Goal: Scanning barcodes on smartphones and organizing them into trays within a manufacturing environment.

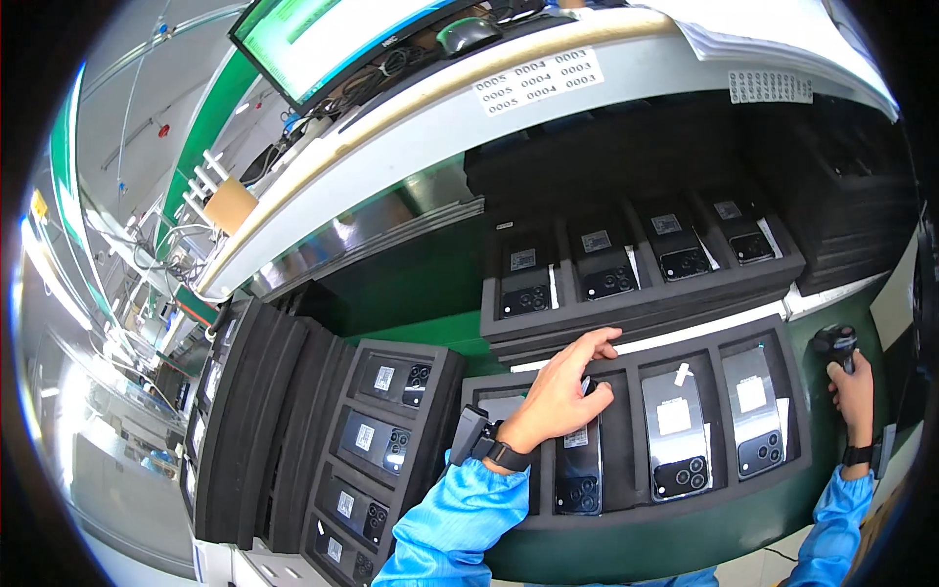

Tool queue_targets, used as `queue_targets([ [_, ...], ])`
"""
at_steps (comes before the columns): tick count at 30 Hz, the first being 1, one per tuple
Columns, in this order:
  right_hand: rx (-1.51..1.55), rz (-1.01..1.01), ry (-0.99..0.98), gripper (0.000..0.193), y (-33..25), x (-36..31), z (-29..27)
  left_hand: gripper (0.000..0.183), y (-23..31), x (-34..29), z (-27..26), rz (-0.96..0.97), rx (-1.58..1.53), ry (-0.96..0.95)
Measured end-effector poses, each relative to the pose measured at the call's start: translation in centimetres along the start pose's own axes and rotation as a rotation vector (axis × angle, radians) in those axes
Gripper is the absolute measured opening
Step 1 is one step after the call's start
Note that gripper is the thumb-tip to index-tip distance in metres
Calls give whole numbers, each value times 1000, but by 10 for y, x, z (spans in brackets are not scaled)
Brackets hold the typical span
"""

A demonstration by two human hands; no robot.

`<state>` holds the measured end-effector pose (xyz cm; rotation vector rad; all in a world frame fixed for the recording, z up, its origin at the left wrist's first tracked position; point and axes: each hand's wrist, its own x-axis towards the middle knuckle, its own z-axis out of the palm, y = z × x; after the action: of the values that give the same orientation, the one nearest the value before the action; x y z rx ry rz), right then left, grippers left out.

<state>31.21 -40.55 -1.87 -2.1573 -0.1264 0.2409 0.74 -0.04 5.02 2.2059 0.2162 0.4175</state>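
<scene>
My left hand (pixel 565 389) reaches over the near black foam tray (pixel 626 494), its thumb and fingers around the upper end of a dark smartphone (pixel 579 479). That phone looks narrower than its neighbours, as if tilted on edge in its slot; the hand hides its upper part. To its right in the same tray lie two smartphones, camera end toward me, one (pixel 678 440) with a white label and a small white tab, the other (pixel 755 430) also labelled. The leftmost slot is mostly covered by my hand and wrist. At the right, my right hand (pixel 854 391) grips a black handheld scanner (pixel 834 341).
Behind is a stack of foam trays (pixel 641 305) with phones in the top one. Another phone-filled tray (pixel 445 391) stands at the left, beside upright foam trays (pixel 256 421). A shelf edge (pixel 411 108) overhangs the back, bearing a monitor (pixel 333 39) and a mouse (pixel 468 36).
</scene>
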Motion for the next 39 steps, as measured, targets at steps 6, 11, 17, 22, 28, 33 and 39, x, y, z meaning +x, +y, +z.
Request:
queue_targets([
  [6,23,-2,-20,40,-6,13,10,67,-1,1,-7,19,19,26],
  [11,31,-67,-24,38,-12,5,-2,65,-1,1,-2,55,6,16],
  [17,-34,-483,345,70,-4,-24,11,64,-6,-1,4,143,-34,6],
  [22,244,-503,495,67,-46,-36,14,58,-13,-17,-14,111,2,119],
  [28,955,-367,613,48,-78,19,-94,54,1,5,-2,74,-97,109],
  [33,1205,-308,599,25,-96,27,-132,57,1,6,1,36,-95,98],
  [39,1010,-254,654,27,-101,23,-138,56,-4,-2,-1,55,-85,95],
])
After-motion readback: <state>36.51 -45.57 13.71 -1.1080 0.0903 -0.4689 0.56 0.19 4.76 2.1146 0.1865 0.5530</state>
